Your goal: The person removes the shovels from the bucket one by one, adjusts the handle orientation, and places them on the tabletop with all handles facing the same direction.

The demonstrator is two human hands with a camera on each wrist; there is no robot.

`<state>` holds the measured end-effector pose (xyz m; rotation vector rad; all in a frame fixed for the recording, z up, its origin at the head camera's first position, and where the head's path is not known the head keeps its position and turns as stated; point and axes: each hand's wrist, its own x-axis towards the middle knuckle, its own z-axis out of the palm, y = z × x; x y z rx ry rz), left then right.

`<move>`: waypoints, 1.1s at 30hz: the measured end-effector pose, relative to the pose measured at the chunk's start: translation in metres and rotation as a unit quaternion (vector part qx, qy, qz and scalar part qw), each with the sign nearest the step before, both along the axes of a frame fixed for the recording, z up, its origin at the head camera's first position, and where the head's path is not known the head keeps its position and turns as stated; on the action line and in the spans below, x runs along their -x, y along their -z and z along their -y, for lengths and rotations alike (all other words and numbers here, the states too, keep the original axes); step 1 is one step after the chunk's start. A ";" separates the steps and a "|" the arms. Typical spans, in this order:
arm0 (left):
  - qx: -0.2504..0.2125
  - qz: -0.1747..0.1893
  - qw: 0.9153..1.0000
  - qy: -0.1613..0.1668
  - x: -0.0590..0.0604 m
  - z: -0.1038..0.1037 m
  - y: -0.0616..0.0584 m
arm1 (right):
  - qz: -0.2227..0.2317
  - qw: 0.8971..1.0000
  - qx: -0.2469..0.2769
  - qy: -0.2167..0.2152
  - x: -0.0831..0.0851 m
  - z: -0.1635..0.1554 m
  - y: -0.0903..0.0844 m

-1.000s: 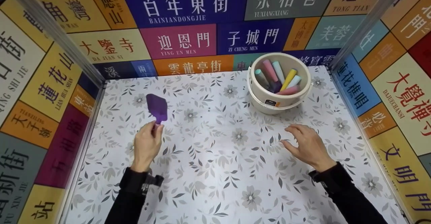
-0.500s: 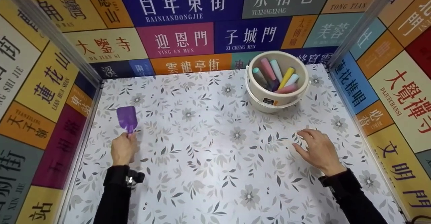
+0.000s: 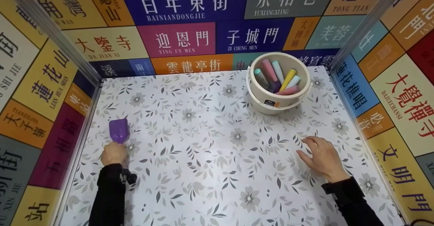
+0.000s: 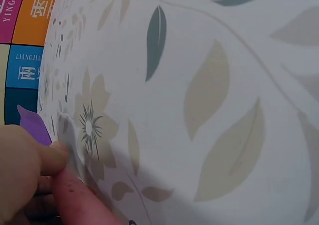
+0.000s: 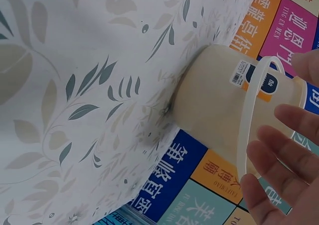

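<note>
The left hand sits low at the near left of the table, close to the side wall. Its fingers are curled round the handle of a small purple scoop, whose blade points away from the person just beyond the knuckles. In the left wrist view a thumb and fingers press close to the flowered surface, with only a sliver of the scoop showing past them, so I cannot tell whether the blade rests on the table or hangs just above it.

Judging from that low grip, the scoop could catch its edge on the table covering and drag or wrinkle it, or twist out of the fingers, since only the short handle is held. So near the wall, a sideways move could also knock the blade against the panel.

The right hand hovers or rests lightly at the near right, fingers spread and relaxed, holding nothing. Beyond it and a little to its left stands a cream bucket of coloured chalk sticks. In the right wrist view the bucket stands apart from the fingertips. A careless forward reach might tip the bucket and spill the sticks.
</note>
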<state>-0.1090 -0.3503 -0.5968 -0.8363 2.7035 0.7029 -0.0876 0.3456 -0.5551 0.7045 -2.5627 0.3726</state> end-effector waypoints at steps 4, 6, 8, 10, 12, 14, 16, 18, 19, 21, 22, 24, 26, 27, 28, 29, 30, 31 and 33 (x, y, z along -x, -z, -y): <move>0.021 0.002 1.000 0.005 0.000 0.000 -0.002 | 0.009 1.000 -0.001 0.008 -0.001 0.002 -0.001; 0.028 -0.003 1.000 0.008 0.000 -0.001 -0.001 | 0.012 1.000 -0.001 0.010 -0.001 0.002 -0.003; 0.035 -0.009 0.999 0.016 -0.001 -0.001 0.000 | 0.014 1.000 -0.002 0.011 0.000 0.003 -0.004; 0.042 -0.013 0.999 0.024 -0.001 -0.002 0.002 | 0.015 1.000 -0.004 0.011 0.000 0.003 -0.004; 0.047 -0.016 0.998 0.029 -0.001 -0.002 0.004 | 0.016 1.000 -0.003 0.010 0.001 0.002 -0.005; 0.052 -0.018 0.998 0.030 0.000 -0.003 0.005 | 0.017 1.000 -0.003 0.009 0.000 0.002 -0.005; 0.059 -0.023 0.998 0.029 0.000 -0.004 0.007 | 0.017 1.000 -0.002 0.007 0.000 0.002 -0.004; 0.064 -0.031 0.997 0.028 -0.001 -0.006 0.008 | 0.016 1.000 -0.002 0.005 -0.001 0.001 -0.004; 0.068 -0.036 0.997 0.028 -0.001 -0.007 0.009 | 0.016 1.000 -0.001 0.005 -0.001 0.001 -0.004; 0.074 -0.047 0.996 0.030 -0.001 -0.008 0.010 | 0.014 1.000 -0.002 0.003 -0.001 0.001 -0.004; 0.078 -0.052 0.995 0.031 -0.002 -0.009 0.010 | 0.013 1.000 -0.001 0.002 -0.001 0.000 -0.004; 0.083 -0.062 0.994 0.033 -0.002 -0.010 0.011 | 0.011 1.000 -0.001 0.000 -0.001 0.000 -0.005; 0.084 -0.069 0.994 0.032 -0.002 -0.010 0.012 | 0.010 1.000 -0.001 0.000 -0.001 -0.001 -0.005; 0.084 -0.070 0.993 0.034 -0.003 -0.011 0.013 | 0.010 1.000 -0.001 0.000 -0.001 -0.001 -0.005; 0.084 -0.071 0.993 0.035 -0.003 -0.011 0.014 | 0.010 1.000 -0.002 0.000 -0.001 -0.002 -0.005; 0.084 -0.071 0.993 0.035 -0.003 -0.011 0.014 | 0.011 1.000 -0.003 0.001 -0.001 -0.002 -0.005; 0.083 -0.071 0.993 0.035 -0.003 -0.011 0.015 | 0.011 1.000 -0.004 0.001 -0.001 -0.002 -0.005; 0.082 -0.071 0.994 0.035 -0.003 -0.011 0.015 | 0.011 1.000 -0.006 0.002 -0.002 -0.002 -0.006; 0.080 -0.072 0.993 0.037 -0.002 -0.011 0.015 | 0.012 1.000 -0.008 0.003 -0.002 -0.003 -0.006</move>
